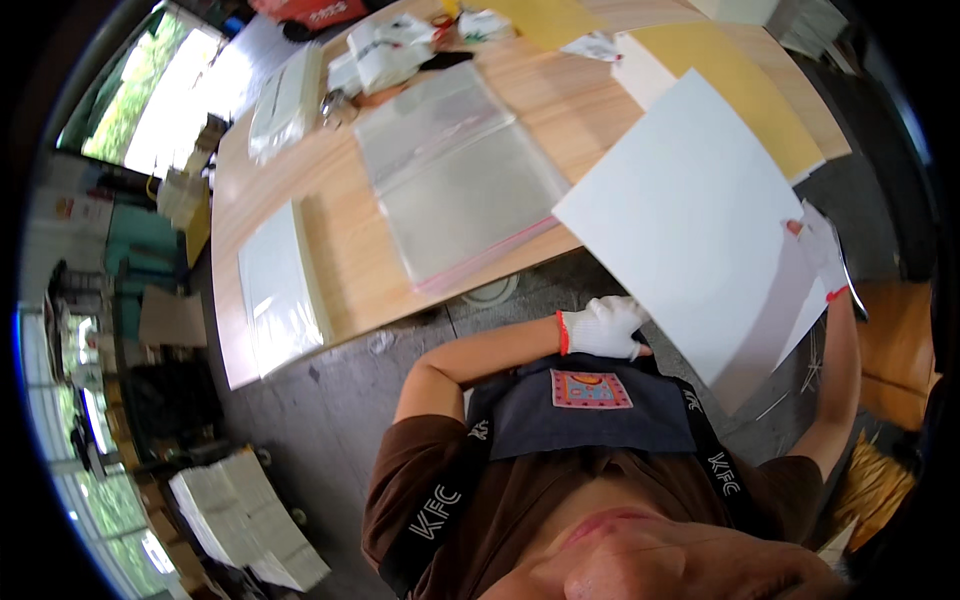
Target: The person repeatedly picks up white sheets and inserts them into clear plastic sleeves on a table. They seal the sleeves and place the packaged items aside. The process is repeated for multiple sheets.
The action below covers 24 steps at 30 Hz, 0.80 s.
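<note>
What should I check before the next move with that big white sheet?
1. Right hand holding the white sheet: ok, it grips the right edge.
2. Left hand holding it too: cannot tell; it is by the lower left edge, but contact is unclear.
3. Sheet's visible side smooth: ok, no creases seen.
4. Whole sheet over the table: not ok, its lower part is past the front edge.
5. Clear plastic sleeves lying on the table: ok.

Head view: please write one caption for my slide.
A gloved right hand holds a white sheet near a wooden table.
</note>
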{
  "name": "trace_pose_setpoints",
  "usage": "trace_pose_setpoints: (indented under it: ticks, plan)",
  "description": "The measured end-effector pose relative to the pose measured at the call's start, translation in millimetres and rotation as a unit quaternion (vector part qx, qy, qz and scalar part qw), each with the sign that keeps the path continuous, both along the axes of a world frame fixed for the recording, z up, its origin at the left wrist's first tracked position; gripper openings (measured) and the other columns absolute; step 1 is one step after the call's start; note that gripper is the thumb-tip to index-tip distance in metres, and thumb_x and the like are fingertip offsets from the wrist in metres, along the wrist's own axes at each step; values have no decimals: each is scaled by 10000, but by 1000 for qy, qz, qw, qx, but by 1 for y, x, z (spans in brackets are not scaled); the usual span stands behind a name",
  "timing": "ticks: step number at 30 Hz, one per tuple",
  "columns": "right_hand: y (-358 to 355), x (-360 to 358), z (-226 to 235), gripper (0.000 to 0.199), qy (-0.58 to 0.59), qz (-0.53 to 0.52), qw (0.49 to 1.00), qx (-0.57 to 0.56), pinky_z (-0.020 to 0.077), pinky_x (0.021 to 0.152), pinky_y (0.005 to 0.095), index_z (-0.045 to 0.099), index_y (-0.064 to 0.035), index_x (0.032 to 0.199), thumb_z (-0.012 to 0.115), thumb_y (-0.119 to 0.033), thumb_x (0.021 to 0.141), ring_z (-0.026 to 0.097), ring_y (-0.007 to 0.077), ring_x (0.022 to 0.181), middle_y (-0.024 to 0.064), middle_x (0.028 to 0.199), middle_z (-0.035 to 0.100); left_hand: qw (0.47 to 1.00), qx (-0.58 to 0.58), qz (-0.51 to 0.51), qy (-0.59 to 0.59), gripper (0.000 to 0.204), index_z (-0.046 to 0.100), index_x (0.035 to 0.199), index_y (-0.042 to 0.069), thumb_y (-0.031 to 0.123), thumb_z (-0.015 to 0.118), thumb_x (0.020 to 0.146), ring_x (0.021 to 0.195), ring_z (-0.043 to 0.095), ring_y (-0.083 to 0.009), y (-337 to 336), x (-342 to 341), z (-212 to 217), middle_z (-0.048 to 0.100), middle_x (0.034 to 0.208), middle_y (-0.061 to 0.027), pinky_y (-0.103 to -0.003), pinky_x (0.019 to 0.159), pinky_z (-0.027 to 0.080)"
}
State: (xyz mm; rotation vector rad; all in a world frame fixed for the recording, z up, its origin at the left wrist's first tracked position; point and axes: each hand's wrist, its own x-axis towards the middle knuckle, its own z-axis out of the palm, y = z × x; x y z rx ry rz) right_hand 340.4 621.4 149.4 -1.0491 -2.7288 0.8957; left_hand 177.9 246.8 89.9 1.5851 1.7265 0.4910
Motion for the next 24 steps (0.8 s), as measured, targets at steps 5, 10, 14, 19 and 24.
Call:
trace_pose_setpoints:
  ticks: [5, 10, 14, 19, 24]
  plan:
    - [-29, -12, -127, 637, 60, 22, 960, -274, 442, 843, 238, 299, 139, 1323, 636, -111, 843, 547, 133, 960, 121, 1112, 578, 980, 136, 60, -135, 395, 523, 1220, 75, 235, 484, 861, 1179, 467, -275, -68, -3, -82, 494, 1281, -145, -443, 883, 464]
    - [-97, -46, -169, 585, 17, 136, 970, -202, 382, 950, 273, 419, 118, 1261, 641, -233, 849, 530, 146, 1032, 119, 1096, 607, 979, 200, 30, -31, 378, 548, 1173, 105, 259, 516, 829, 1128, 501, -262, -130, -37, -88, 531, 1224, -137, -449, 878, 466]
    - [-141, -74, -155, 537, -31, 137, 989, -38, 409, 914, 289, 540, 56, 1170, 608, -364, 844, 585, 240, 1031, 234, 1192, 560, 919, 216, 18, 329, 365, 568, 1135, 130, 278, 541, 803, 1087, 528, -251, -183, -109, -105, 561, 1177, -130, -454, 874, 468]
    - [-177, -116, -127, 429, -60, 197, 978, 12, 461, 791, 337, 626, -59, 1062, 608, -410, 816, 615, 306, 885, 200, 1050, 619, 894, 2, 310, 323, 357, 541, 1096, 114, 241, 592, 766, 1043, 531, -276, -208, -183, -89, 561, 1084, -121, -429, 832, 476]
    - [-211, -150, -90, 442, -148, 213, 964, 62, 449, 675, 398, 609, -33, 856, 618, -470, 787, 588, 347, 782, 166, 831, 626, 881, -64, 306, 354, 349, 525, 1115, 106, 222, 588, 791, 1025, 532, -308, -196, -204, -98, 554, 1083, -116, -429, 802, 478]
